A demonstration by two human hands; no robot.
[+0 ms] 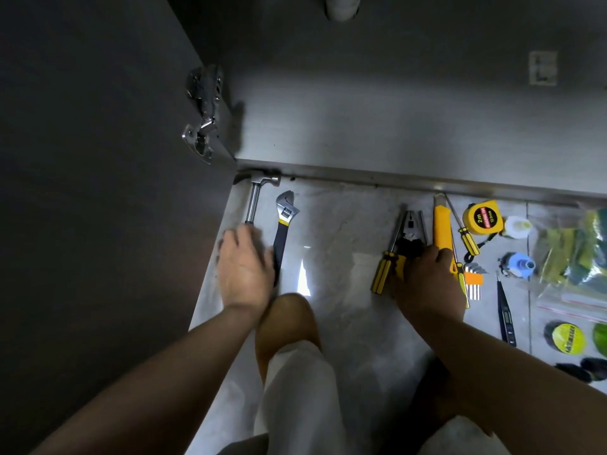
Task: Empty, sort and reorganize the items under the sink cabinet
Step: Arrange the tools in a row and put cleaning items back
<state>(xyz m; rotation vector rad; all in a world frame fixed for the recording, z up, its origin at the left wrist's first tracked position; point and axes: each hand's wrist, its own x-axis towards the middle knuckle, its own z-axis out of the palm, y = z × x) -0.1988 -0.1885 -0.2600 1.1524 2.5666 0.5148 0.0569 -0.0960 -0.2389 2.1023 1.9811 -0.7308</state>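
The hammer (255, 200) lies on the floor (331, 231), its head against the cabinet sill (410, 183) and tucked at the lower corner of the open door (98, 208). Its shaft runs out ahead of the fingers of the left hand (244, 267), which are curled close together over the grip, though blur hides the detail. One wrench (285, 224) lies just right of those fingers, parallel to the hammer, with its handle at the hand's edge. A broad strip of open tile separates the wrench from the tools farther right. The right hand (427, 280) is palm down, its fingers bent over the handles of one pliers (412, 228) and the near end of one yellow knife (441, 224). Which of them it holds, I cannot tell. A screwdriver (389, 261) lies just left of these fingers, and a second screwdriver (468, 236) and one tape measure (483, 218) lie to their right. Both forearms reach forward, one on each side of a bent knee (289, 316).
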